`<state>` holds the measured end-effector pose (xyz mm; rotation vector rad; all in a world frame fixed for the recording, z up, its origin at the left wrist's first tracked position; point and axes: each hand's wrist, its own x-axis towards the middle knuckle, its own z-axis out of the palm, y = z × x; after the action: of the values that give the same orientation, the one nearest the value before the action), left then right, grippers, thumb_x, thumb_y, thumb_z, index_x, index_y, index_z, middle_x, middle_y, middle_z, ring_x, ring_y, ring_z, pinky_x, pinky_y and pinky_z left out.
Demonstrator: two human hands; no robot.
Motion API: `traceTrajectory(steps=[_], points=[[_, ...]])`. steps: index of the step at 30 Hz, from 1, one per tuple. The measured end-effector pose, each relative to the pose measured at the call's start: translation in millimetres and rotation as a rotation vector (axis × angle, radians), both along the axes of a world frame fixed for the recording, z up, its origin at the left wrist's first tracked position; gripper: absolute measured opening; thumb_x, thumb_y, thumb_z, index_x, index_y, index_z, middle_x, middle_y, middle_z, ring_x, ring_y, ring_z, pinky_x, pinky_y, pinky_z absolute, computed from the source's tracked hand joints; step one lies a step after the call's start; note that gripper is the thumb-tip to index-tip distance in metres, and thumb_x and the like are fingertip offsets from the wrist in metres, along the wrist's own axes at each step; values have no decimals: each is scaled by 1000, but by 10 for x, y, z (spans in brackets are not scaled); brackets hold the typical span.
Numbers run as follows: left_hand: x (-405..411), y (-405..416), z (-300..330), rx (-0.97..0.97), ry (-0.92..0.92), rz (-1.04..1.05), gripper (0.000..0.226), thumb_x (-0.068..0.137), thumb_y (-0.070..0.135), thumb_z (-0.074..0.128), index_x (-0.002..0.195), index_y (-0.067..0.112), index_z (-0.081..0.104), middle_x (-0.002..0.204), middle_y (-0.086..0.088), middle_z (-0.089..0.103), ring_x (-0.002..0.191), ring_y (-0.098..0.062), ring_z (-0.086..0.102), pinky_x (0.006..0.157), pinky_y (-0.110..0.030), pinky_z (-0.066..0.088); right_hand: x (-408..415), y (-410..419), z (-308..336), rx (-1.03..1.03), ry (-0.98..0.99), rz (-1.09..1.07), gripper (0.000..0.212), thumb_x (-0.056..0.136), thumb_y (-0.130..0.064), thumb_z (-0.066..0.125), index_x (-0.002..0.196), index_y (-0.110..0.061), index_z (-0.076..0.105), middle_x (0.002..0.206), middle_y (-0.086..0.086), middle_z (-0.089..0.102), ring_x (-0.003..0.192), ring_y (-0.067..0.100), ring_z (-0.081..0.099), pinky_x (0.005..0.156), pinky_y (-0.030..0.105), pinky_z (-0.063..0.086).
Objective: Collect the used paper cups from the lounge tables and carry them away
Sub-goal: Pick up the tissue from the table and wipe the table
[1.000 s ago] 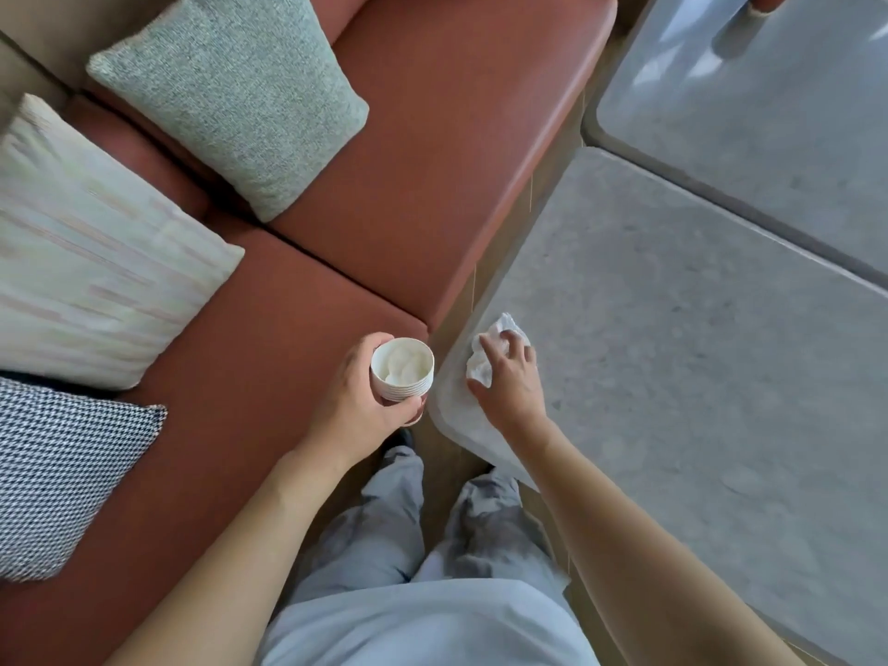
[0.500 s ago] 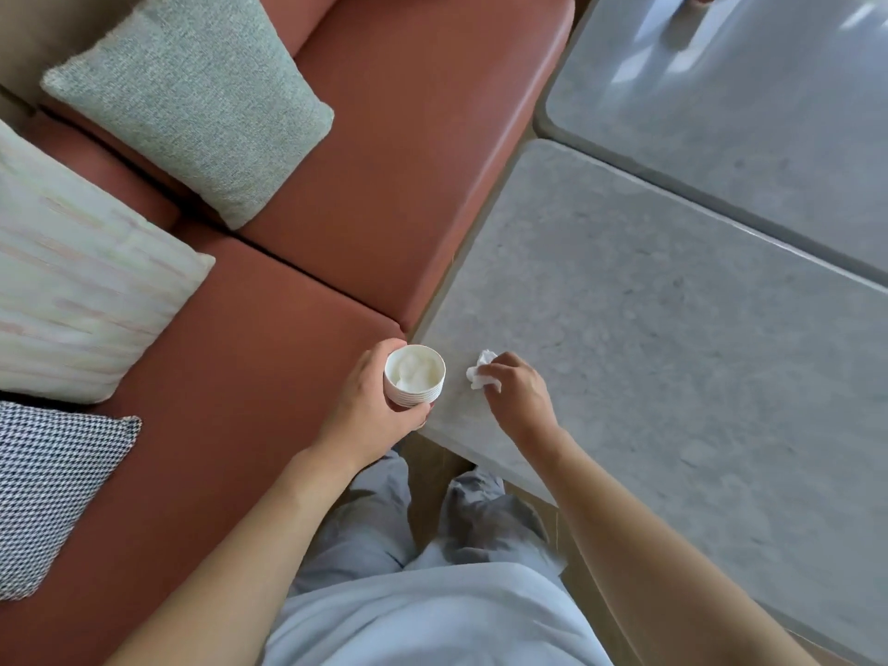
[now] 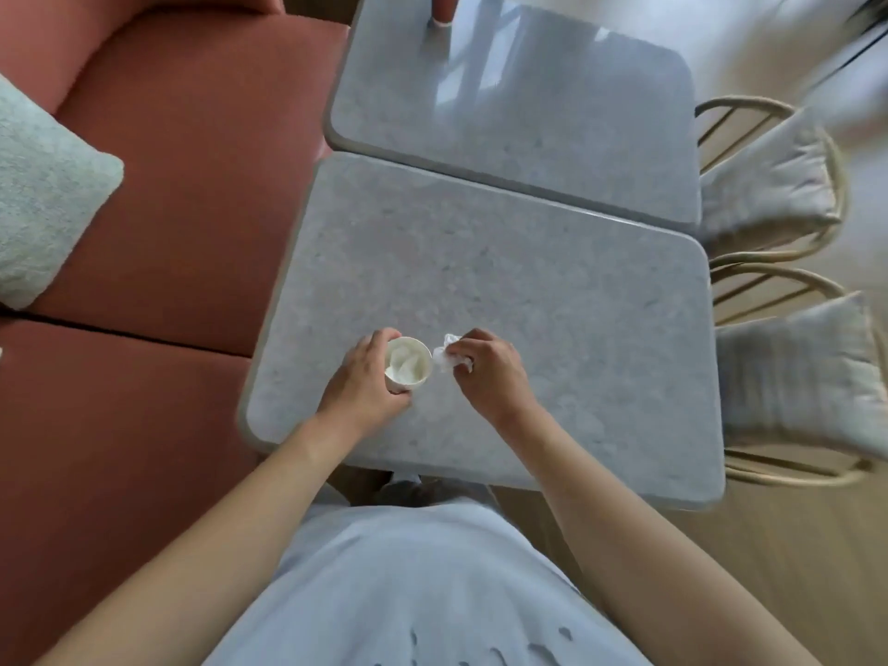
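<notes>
Two cushioned chairs (image 3: 788, 276) beside table (image 3: 552, 290).

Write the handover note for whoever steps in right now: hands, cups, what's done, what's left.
Left hand: grips the cup stack, tissue already inside, above the near table.
Right hand: pinches a crumpled tissue right beside the cup's rim.
Done: cups collected into one stack, tissue picked up.
Left: probably drop the tissue in the cup, then carry it all away.
</notes>
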<state>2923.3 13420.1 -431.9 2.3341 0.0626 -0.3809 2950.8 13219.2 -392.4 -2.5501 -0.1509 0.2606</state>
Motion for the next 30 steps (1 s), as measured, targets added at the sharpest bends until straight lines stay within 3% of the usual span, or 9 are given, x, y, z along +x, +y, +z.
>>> traceTrajectory(steps=[6,9,15,20,24,30], points=[[-8,-369,-126,-16,2,-87,66,77,24,84,132,26,49,125,-3,58,110,-29,57,86,-43,52,-162,-152,40,-29,-41,47,34,82,9,66,104,-10,84,101,10,72,86,35,69,73,34,52],[-52,-459,-141,-21,-2,-110,61,79,20,80,132,25,49,125,-2,59,108,-30,59,81,-40,49,-271,-88,28,-44,-3,122,34,85,8,64,108,-7,83,105,13,70,91,37,67,79,42,54],[-200,-435,-174,-39,-19,-76,56,89,25,71,139,18,48,135,-6,61,114,-33,62,83,-37,46,-502,42,-18,4,2,243,36,86,7,67,120,-1,77,116,19,70,104,41,67,88,41,53],[-336,-403,-219,-60,-6,-27,59,87,29,76,138,17,49,132,-3,62,114,-28,62,81,-34,44,-685,19,-70,18,11,338,50,83,15,52,127,2,71,133,21,67,113,45,66,86,45,56],[-398,-436,-248,-49,-40,-42,55,87,31,77,134,18,49,126,-4,63,108,-27,62,77,-34,45,-764,60,-108,-66,97,437,59,85,14,50,142,3,59,149,22,55,131,47,54,106,51,48],[-456,-437,-226,-47,-52,-61,82,83,43,78,153,20,43,148,-7,55,128,-27,58,95,-37,50,-744,19,-155,-133,108,472,65,89,8,52,153,0,49,158,18,47,142,38,46,116,44,41]])
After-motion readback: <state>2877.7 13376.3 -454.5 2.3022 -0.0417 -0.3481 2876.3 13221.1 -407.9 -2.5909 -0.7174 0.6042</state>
